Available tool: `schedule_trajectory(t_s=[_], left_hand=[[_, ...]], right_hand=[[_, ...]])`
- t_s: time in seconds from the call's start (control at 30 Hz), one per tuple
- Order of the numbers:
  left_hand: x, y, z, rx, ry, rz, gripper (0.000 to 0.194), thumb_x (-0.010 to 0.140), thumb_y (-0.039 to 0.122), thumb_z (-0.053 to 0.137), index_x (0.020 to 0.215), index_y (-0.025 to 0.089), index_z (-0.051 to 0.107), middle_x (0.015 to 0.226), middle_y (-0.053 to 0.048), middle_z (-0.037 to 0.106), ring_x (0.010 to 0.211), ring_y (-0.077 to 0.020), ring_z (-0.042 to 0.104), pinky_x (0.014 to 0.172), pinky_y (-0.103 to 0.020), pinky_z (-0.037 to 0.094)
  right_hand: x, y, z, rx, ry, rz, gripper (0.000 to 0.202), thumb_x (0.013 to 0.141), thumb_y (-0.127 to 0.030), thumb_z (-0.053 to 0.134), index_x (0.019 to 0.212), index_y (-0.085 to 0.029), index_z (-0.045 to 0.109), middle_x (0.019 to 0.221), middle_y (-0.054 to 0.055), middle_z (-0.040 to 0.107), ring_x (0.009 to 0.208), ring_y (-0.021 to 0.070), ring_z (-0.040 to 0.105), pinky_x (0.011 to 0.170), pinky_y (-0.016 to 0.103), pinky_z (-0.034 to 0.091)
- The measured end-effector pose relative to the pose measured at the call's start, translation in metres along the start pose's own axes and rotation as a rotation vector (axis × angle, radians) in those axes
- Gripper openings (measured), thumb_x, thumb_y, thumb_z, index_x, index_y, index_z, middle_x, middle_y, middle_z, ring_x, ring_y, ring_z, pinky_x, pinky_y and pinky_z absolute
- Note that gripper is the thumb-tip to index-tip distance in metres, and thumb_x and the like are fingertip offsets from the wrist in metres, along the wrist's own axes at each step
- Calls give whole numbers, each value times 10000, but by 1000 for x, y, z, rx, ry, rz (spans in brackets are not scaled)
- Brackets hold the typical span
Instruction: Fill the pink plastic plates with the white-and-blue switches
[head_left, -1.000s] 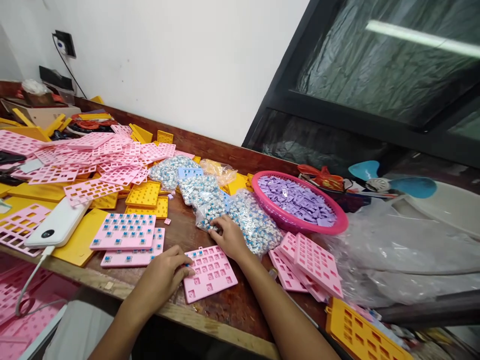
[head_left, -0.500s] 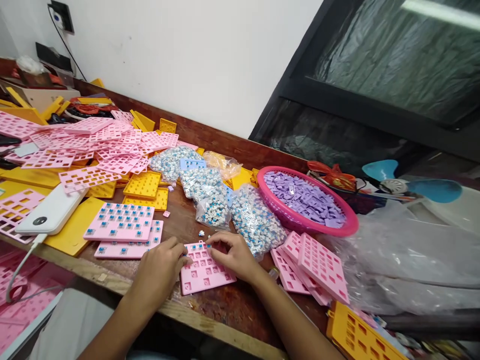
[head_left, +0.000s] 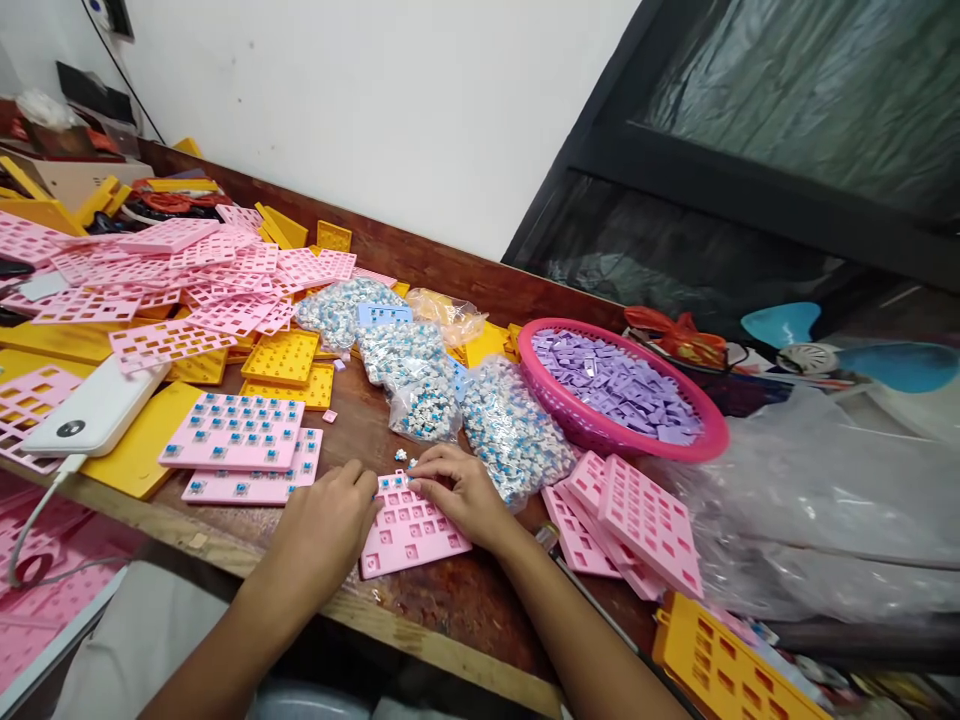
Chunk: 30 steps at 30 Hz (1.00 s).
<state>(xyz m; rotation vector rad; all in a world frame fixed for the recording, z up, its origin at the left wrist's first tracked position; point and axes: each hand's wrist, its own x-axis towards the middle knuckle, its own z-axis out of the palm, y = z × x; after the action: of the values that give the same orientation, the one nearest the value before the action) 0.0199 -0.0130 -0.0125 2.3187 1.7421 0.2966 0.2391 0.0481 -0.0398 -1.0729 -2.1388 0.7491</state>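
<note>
A pink keyboard case (head_left: pixel 409 545) with rows of square sockets lies on the table near its front edge. A few blue-and-white keyboard switches (head_left: pixel 386 483) sit in its top row. My left hand (head_left: pixel 330 530) is closed on the case's left side, its fingers curled at the upper left corner. With thumb and forefinger pinched at the top row, my right hand (head_left: pixel 461 497) grips a switch, mostly hidden by the fingertips. Just beyond the case's top edge lie loose switches (head_left: pixel 401 455).
Pink cases filled with switches (head_left: pixel 232 430) are stacked at left, beside a white power bank (head_left: pixel 97 410). Bags of switches (head_left: pixel 514 430) lie behind my hands. A pink basket (head_left: pixel 716 440) holds purple pieces. More pink cases (head_left: pixel 652 525) lean at right.
The view has shifted slightly. My right fingers stay at the case's top row, with thumb and forefinger closer together there. My left hand keeps its place at the left side.
</note>
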Motion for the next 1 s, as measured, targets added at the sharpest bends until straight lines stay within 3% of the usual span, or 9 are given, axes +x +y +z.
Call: schedule_trajectory(t_s=[0.47, 0.57, 0.7, 0.83, 1.0], left_hand=[[-6, -10, 17, -25, 150, 17, 218, 1008, 267, 507, 912, 227, 698, 948, -48, 678, 932, -224, 612, 704, -311, 427], [-9, -12, 21, -62, 188, 16, 218, 1013, 290, 512, 937, 231, 707, 961, -45, 679, 964, -225, 605, 760, -313, 435], [-10, -14, 19, -115, 157, -18, 219, 1011, 316, 522, 925, 240, 708, 956, -28, 672, 937, -207, 623, 737, -301, 425], [-9, -13, 15, -122, 110, -31, 240, 1013, 311, 506, 871, 238, 686, 932, -13, 665, 922, -198, 637, 679, -287, 397], [-12, -16, 15, -138, 117, -15, 232, 1016, 315, 497, 927, 242, 699, 956, -16, 674, 933, -193, 646, 729, -288, 419]], right_hand=[[1, 0, 2, 13, -5, 11, 110, 861, -194, 722, 934, -227, 797, 983, 67, 705, 943, 213, 656, 885, 374, 517], [1, 5, -2, 84, 55, 15, 132, 887, -243, 694, 988, -218, 775, 1029, 73, 713, 980, 215, 657, 894, 367, 518], [8, 15, -3, 30, 222, 114, 176, 890, -261, 654, 1024, -198, 749, 1007, 74, 706, 854, 195, 652, 755, 324, 523], [21, 19, 4, -145, 198, 119, 219, 835, -241, 709, 1042, -195, 764, 912, 57, 694, 759, 178, 624, 728, 315, 500], [26, 20, 11, -238, 208, 108, 115, 816, -169, 685, 893, -183, 770, 838, 50, 710, 748, 179, 623, 730, 307, 487]])
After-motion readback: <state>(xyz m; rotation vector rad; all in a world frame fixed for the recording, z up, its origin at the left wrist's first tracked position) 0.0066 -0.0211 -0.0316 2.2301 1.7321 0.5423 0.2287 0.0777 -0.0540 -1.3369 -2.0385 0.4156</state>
